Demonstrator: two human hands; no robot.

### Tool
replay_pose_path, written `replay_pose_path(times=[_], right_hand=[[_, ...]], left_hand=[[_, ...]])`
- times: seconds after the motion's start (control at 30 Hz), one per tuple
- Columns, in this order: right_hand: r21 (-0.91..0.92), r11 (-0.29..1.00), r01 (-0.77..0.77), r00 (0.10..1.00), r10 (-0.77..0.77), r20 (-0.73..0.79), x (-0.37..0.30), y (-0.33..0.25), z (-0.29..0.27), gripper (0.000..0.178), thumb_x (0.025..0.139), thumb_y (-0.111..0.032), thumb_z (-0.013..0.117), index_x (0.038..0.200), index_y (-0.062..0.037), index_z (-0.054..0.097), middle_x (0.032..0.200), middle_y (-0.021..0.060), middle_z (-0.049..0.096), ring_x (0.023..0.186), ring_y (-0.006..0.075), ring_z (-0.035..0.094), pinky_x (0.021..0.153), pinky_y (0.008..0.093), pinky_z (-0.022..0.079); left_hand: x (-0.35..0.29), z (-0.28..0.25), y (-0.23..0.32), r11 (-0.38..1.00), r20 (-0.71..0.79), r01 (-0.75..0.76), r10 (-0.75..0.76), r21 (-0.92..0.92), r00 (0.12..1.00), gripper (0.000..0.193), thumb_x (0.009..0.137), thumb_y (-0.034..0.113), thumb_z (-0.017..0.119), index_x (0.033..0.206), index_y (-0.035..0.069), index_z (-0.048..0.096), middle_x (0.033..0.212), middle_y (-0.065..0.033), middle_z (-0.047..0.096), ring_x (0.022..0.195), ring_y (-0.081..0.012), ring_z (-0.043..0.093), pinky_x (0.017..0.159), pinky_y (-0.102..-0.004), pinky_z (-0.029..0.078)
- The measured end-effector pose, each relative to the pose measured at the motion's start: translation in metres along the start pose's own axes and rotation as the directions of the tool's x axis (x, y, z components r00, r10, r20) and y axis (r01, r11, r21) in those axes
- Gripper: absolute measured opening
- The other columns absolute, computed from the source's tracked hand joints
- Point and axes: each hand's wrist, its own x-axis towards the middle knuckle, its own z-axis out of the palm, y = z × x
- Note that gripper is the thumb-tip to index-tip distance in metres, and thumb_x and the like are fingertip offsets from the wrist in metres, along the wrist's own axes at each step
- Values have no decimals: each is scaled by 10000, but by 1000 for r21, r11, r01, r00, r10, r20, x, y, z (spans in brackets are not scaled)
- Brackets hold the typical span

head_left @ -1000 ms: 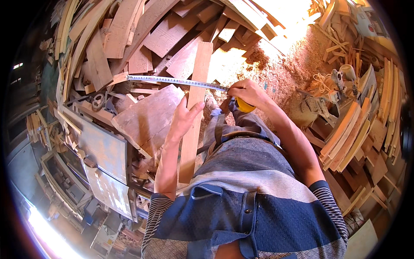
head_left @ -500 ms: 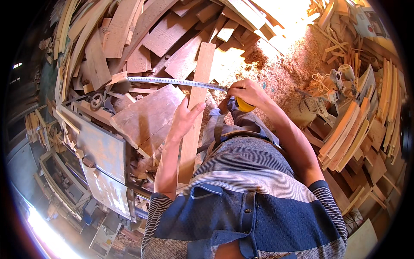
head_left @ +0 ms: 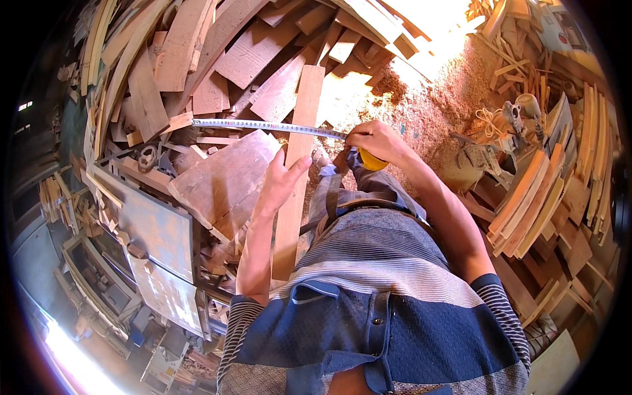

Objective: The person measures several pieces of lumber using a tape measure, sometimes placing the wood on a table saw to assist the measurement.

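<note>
My right hand (head_left: 374,139) grips a yellow tape measure (head_left: 370,160). Its metal blade (head_left: 263,126) runs out to the left, across a long upright wooden plank (head_left: 301,138) and over a pile of offcuts. My left hand (head_left: 282,179) is flat against the left side of that plank, fingers spread and pointing up. A wide, worn board (head_left: 227,174) lies just left of my left hand.
Heaps of planks and scrap wood (head_left: 197,59) fill the top and left. Sawdust (head_left: 421,112) covers the sunlit floor ahead. Stacked curved boards (head_left: 540,197) and a power tool (head_left: 520,115) stand on the right. A metal machine table (head_left: 155,230) sits on the lower left.
</note>
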Motion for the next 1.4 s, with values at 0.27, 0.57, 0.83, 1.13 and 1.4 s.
replay_pose_path(times=[0.27, 0.57, 0.83, 1.13, 1.4], right_hand=[[10, 999, -43, 999, 43, 10, -1, -6, 0, 251, 880, -251, 695, 990, -52, 801, 874, 143, 761, 792, 242, 726, 775, 366, 564], [-4, 999, -50, 999, 50, -3, -2, -4, -4, 258, 880, -248, 696, 1008, -47, 796, 871, 150, 759, 769, 240, 716, 758, 368, 564], [-28, 999, -30, 1000, 30, -10, -4, -4, -8, 239, 891, -230, 689, 998, -42, 791, 853, 148, 752, 754, 235, 711, 729, 371, 558], [-15, 1000, -5, 1000, 5, -12, 0, 2, -6, 238, 887, -235, 692, 1006, -59, 799, 870, 147, 757, 770, 243, 719, 745, 373, 566], [-38, 999, -6, 1000, 5, -15, 2, 5, -6, 235, 894, -225, 687, 991, -37, 789, 840, 124, 751, 734, 212, 702, 709, 348, 552]], left_hand=[[-3, 0, 2, 1000, -23, 13, -13, 0, 1000, 679, 940, 448, 739, 1388, -26, 550, 1226, -107, 671, 1118, -179, 616, 989, -340, 484], [-1, 2, 6, 998, -38, -21, 23, 62, 999, 697, 933, 475, 738, 1380, -26, 553, 1207, -104, 670, 1105, -177, 618, 983, -341, 487], [2, 5, 1, 999, -33, 3, -1, 52, 999, 646, 943, 450, 736, 1354, -19, 567, 1188, -102, 670, 1082, -173, 618, 967, -331, 488], [4, 6, -3, 997, -51, -39, 42, 60, 998, 649, 943, 435, 740, 1362, -26, 557, 1200, -100, 664, 1082, -173, 616, 972, -331, 486], [6, 7, 1, 999, -28, 6, -5, 35, 1000, 637, 944, 421, 742, 1362, -23, 555, 1200, -98, 663, 1083, -168, 614, 973, -329, 486]])
